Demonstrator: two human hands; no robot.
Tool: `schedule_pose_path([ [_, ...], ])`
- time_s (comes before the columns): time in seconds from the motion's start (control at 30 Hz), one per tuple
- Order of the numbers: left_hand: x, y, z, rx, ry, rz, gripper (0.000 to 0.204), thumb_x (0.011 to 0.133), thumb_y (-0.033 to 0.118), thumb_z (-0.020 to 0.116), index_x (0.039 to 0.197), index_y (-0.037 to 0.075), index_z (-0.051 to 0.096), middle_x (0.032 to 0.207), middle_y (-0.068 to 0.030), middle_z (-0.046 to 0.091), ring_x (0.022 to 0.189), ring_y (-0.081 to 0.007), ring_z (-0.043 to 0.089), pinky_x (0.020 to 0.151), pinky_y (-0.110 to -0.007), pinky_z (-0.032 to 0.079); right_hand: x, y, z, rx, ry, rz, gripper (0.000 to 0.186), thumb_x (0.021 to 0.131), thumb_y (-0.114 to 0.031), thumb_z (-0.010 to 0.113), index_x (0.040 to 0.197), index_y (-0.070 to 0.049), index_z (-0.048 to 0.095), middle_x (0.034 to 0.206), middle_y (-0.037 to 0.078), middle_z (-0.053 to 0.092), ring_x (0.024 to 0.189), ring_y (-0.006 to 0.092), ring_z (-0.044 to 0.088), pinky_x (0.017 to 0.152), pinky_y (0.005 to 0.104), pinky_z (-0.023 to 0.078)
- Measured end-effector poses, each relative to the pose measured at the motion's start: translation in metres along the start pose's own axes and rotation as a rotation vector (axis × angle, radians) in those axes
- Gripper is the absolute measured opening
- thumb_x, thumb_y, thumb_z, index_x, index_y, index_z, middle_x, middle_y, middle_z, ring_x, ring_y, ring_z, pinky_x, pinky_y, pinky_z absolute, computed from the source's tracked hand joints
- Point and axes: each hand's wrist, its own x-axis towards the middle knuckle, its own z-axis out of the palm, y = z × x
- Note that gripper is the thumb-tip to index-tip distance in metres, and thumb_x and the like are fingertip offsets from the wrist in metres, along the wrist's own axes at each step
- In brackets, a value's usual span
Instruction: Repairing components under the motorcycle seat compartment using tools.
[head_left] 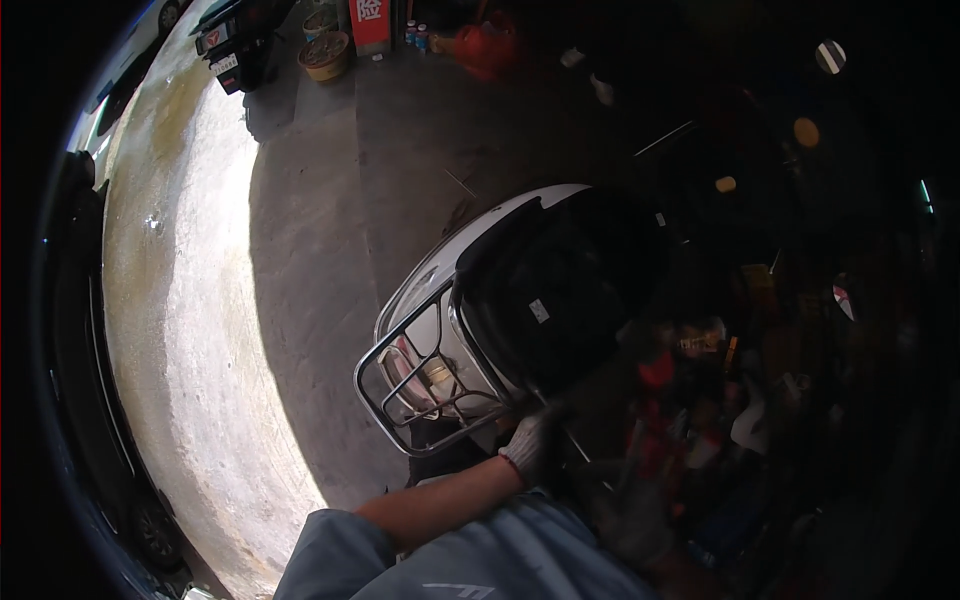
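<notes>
A white scooter [425, 270] stands in front of me with its black seat [550, 300] toward the right. At its rear a chrome luggage rack [400, 385] sticks out to the left. My left hand [526, 446], in a pale knit glove, reaches to the scooter's near side, just below the seat and beside the rack. Its fingertips go into shadow, so whether they grip anything is hidden. My right hand [635, 525] is only a dim, blurred shape in the dark at the lower right; its fingers cannot be made out.
Red and white clutter [690, 400] lies in the dark to the right. At the far left back stand a parked motor scooter [235, 45], a plant pot [325, 57] and a red sign [370, 25]. Sunlit concrete [210, 300] runs along the left, with dark vehicles at the edge.
</notes>
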Motion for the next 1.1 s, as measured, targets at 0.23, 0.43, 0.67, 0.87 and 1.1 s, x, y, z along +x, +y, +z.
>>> schedule_pose_path([
  [0.23, -0.012, 0.025, 0.034, -0.046, 0.217, -0.141, 0.029, 0.094, 0.026, 0.049, 0.116, 0.008, 0.055, 0.095, -0.0084, 0.061, 0.076, -0.0246, 0.063, 0.07, -0.041, 0.054, -0.006, 0.022, 0.019, -0.025, 0.097, -0.037, 0.022, 0.093, -0.014, 0.053, 0.106, 0.001, 0.062, 0.089, 0.011, 0.066, 0.078, 0.0159, 0.063, 0.069, 0.0288, 0.05],
  [0.43, -0.005, 0.027, 0.044, -0.017, 0.303, -0.105, 0.03, 0.092, 0.032, 0.052, 0.111, 0.01, 0.057, 0.088, -0.0058, 0.062, 0.072, -0.0197, 0.061, 0.062, -0.038, 0.051, 0.009, 0.024, 0.006, 0.004, 0.215, -0.205, 0.022, 0.09, -0.01, 0.057, 0.11, 0.0, 0.06, 0.083, 0.016, 0.067, 0.066, 0.0287, 0.066, 0.059, 0.0377, 0.051],
  [0.67, -0.002, 0.032, 0.056, -0.074, 0.341, -0.124, 0.03, 0.092, 0.035, 0.051, 0.11, 0.012, 0.057, 0.102, -0.0046, 0.066, 0.059, -0.0146, 0.051, 0.058, -0.034, 0.048, 0.014, 0.01, 0.005, 0.422, 0.233, 0.171, 0.017, 0.093, -0.004, 0.053, 0.107, -0.001, 0.061, 0.08, 0.006, 0.065, 0.065, 0.0099, 0.06, 0.057, 0.0255, 0.047],
  [0.87, 0.002, 0.035, 0.061, -0.075, 0.377, -0.12, 0.029, 0.093, 0.034, 0.052, 0.108, 0.01, 0.057, 0.093, -0.0042, 0.065, 0.057, -0.0123, 0.048, 0.054, -0.033, 0.046, 0.031, 0.0, -0.033, -0.261, 0.082, -0.334, 0.02, 0.087, -0.001, 0.059, 0.106, -0.005, 0.063, 0.086, 0.01, 0.067, 0.076, 0.0175, 0.066, 0.067, 0.0288, 0.051],
  [1.1, 0.007, 0.028, 0.051, -0.095, 0.332, 0.026, 0.026, 0.092, 0.029, 0.054, 0.101, 0.005, 0.06, 0.08, -0.0043, 0.062, 0.065, -0.0166, 0.059, 0.059, -0.032, 0.049, 0.071, -0.017, -0.077, -0.917, -0.335, -0.719, 0.022, 0.073, -0.009, 0.063, 0.094, -0.014, 0.065, 0.073, 0.004, 0.057, 0.07, 0.0213, 0.064, 0.06, 0.0355, 0.049],
])
